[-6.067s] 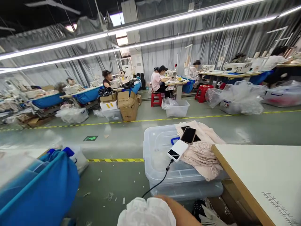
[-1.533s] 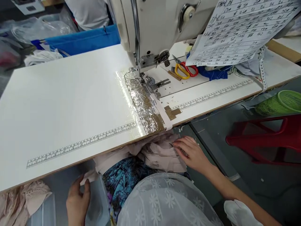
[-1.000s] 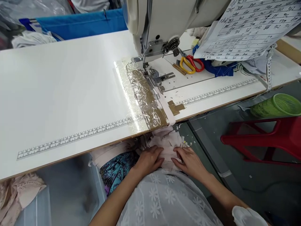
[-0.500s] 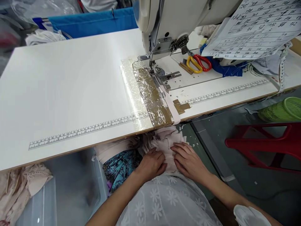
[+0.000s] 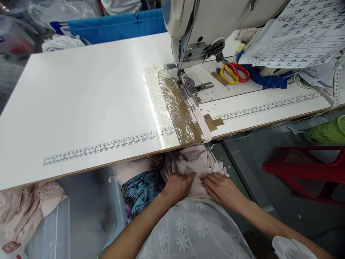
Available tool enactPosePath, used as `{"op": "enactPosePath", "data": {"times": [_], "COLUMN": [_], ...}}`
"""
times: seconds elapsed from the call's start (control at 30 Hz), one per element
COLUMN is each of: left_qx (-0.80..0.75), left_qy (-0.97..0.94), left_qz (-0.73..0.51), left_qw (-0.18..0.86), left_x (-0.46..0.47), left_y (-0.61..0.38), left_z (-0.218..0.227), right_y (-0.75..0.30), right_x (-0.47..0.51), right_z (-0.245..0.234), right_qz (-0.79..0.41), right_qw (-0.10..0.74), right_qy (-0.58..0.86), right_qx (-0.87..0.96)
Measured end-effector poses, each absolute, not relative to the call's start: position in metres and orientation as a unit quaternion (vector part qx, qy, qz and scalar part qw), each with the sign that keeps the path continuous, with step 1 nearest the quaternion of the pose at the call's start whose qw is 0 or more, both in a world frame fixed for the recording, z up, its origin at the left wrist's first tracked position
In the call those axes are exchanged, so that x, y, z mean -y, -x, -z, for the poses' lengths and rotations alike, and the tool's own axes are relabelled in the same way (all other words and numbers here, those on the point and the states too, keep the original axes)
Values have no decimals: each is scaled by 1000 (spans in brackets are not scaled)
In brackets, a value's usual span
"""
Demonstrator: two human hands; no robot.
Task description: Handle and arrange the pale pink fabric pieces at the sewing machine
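Note:
Pale pink fabric (image 5: 198,167) lies bunched in my lap under the front edge of the sewing table. My left hand (image 5: 178,187) is closed on this fabric, with its fingers curled and thumb pressed in. To its right, my right hand (image 5: 222,187) is closed on the same fabric, fingers together and bent over it; the thumb is mostly hidden. A pink strip (image 5: 202,124) runs from the metal guide by the needle over the table edge, above my hands. The sewing machine (image 5: 188,50) stands behind it.
Yellow-and-red-handled scissors (image 5: 229,73) and a wooden-handled tool (image 5: 219,78) lie right of the needle. Handwritten sheets (image 5: 299,39) hang at the upper right. Clear plastic bins (image 5: 55,230) stand below left, and a red stool (image 5: 307,165) and green basket (image 5: 327,130) at right.
My fingers, earlier spread more loosely over the fabric, are now drawn in and closed on it. The fabric looks more pulled and creased between the hands. The view has shifted slightly left.

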State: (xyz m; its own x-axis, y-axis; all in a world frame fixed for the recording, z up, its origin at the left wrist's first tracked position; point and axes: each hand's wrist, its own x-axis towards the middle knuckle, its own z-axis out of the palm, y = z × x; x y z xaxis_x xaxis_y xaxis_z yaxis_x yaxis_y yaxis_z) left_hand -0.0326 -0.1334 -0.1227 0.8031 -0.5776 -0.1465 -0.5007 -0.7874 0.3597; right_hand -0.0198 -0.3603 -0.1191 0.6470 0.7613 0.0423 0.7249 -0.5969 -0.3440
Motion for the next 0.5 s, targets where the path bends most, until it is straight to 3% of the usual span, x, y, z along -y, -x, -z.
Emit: {"op": "enactPosePath", "data": {"times": [0.13,0.37,0.5], "left_qx": [312,317,307], "left_qy": [-928,-925,-925], "left_qz": [132,91,104], "left_qw": [155,187,199], "left_x": [135,127,127], "left_y": [33,41,43], "left_z": [119,112,116], "right_y": [24,13,5], "right_x": [364,370,357], "right_z": [118,132,133], "right_qz": [-59,-119,-143], "right_qw": [177,287,223], "right_qy": [887,914,922], "right_qx": [422,259,283]}}
